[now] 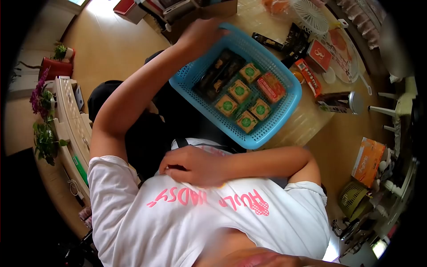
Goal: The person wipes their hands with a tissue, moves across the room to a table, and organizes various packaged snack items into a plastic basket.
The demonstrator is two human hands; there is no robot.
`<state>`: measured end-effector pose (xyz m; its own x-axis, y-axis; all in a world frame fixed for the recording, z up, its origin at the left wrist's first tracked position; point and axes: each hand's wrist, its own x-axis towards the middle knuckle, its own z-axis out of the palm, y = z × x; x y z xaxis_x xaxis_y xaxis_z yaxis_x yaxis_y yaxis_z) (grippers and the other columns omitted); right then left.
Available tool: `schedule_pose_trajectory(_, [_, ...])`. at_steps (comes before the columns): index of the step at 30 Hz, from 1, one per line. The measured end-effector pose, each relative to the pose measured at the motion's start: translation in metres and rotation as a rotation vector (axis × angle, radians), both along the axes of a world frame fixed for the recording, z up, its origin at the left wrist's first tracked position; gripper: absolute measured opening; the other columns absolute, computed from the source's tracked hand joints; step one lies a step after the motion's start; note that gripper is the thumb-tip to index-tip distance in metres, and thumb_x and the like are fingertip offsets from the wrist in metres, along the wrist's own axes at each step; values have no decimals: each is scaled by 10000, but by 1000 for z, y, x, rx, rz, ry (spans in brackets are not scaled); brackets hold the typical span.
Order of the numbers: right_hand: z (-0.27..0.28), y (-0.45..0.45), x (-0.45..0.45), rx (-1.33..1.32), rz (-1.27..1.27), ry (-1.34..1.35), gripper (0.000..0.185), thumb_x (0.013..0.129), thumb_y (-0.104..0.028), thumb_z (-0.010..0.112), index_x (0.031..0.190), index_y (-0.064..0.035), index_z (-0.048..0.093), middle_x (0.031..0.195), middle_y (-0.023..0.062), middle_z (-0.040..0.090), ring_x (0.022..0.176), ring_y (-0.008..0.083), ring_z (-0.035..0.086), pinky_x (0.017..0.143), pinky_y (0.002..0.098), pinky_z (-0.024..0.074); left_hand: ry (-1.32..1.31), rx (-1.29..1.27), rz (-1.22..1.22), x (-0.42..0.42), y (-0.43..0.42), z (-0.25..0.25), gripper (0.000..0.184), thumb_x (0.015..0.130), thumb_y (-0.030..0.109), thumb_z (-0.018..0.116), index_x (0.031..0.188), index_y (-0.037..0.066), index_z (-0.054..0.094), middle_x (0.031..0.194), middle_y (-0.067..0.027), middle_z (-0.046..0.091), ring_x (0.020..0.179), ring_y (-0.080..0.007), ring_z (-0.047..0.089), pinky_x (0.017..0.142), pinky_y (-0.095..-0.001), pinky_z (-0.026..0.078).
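Observation:
A light blue plastic basket with perforated walls is in front of me. Inside lie several small brown packs with round green labels, a red pack and dark packets with gold marks. My left hand, slightly blurred, is at the basket's far left corner. Its fingers appear closed over the rim, though their tips are partly hidden. Across my chest lies my right hand, fingers curled against the front of my white shirt. Whatever it may hold is hidden.
On the table beyond the basket are black packets, a red box, a red-orange packet, a jar and a white lattice basket. An orange box stands right; a cabinet with plants stands left.

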<state>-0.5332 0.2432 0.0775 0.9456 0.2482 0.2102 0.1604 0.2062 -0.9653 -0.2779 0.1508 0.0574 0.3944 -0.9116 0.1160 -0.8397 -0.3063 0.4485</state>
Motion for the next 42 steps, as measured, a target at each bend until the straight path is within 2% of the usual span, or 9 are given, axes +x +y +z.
schedule_pose_trajectory(9, [-91,41,58,-402,-211,-586,169,811,-182,663,715,-75,575,649,134,623,631,347,654,601,457,527,-92,303,-46,-19,-16,40,470,1025,358,606,1331,2,592,1098,-229,706,1009,-397,682,862,-472,537])
schedule_pose_trajectory(14, [-103,17,59,-630,-267,-475,189,746,-186,722,699,-65,584,651,97,620,637,288,686,555,400,526,-244,-84,-408,-14,-55,43,309,992,242,647,1245,64,665,1160,-151,706,1033,-344,686,888,-458,544])
schedule_pose_trajectory(19, [-119,36,49,-575,-316,-430,203,758,-142,652,653,-78,491,519,117,512,460,316,568,442,436,446,-113,-23,-460,-26,-113,19,277,972,270,681,1154,63,710,1156,-156,699,1063,-323,669,897,-459,540])
schedule_pose_trajectory(22, [-104,18,48,-846,-301,-299,259,824,-234,654,639,-112,519,612,57,578,500,174,614,460,375,473,-72,-40,-525,-28,-141,-7,352,894,305,772,1154,75,712,1098,-145,706,1021,-307,680,879,-451,545])
schedule_pose_trajectory(26, [-92,-2,51,-1062,-335,-598,242,849,-226,628,644,-133,539,783,19,573,528,160,579,458,373,459,87,297,-529,-36,-159,-14,421,822,325,839,1136,74,715,1057,-123,713,1005,-291,685,869,-423,544])
schedule_pose_trajectory(29, [-114,20,61,-805,-654,-370,250,854,-214,625,638,-114,549,673,39,538,487,204,552,468,391,461,-40,363,-571,-40,-166,-7,414,822,316,838,1132,69,716,1066,-126,717,998,-294,686,855,-416,544])
schedule_pose_trajectory(33, [-88,5,65,-579,-362,273,257,946,-247,535,927,-67,719,802,179,705,646,333,665,661,467,528,-375,2,-716,-35,-163,-3,279,854,234,791,1050,58,700,947,-128,677,951,-339,675,826,-457,529])
schedule_pose_trajectory(36, [-89,4,63,-448,-587,160,221,842,-207,624,706,-36,661,637,178,639,510,345,584,561,487,478,-396,15,-520,-45,-137,31,231,867,203,761,1030,63,677,901,-132,647,943,-345,671,810,-471,518])
schedule_pose_trajectory(42, [-84,1,67,-470,-589,206,186,872,-191,618,781,-37,671,704,187,656,598,350,627,632,471,506,-71,-129,-96,-53,-24,91,169,907,71,685,1066,52,632,936,-125,647,856,-315,664,753,-410,525])
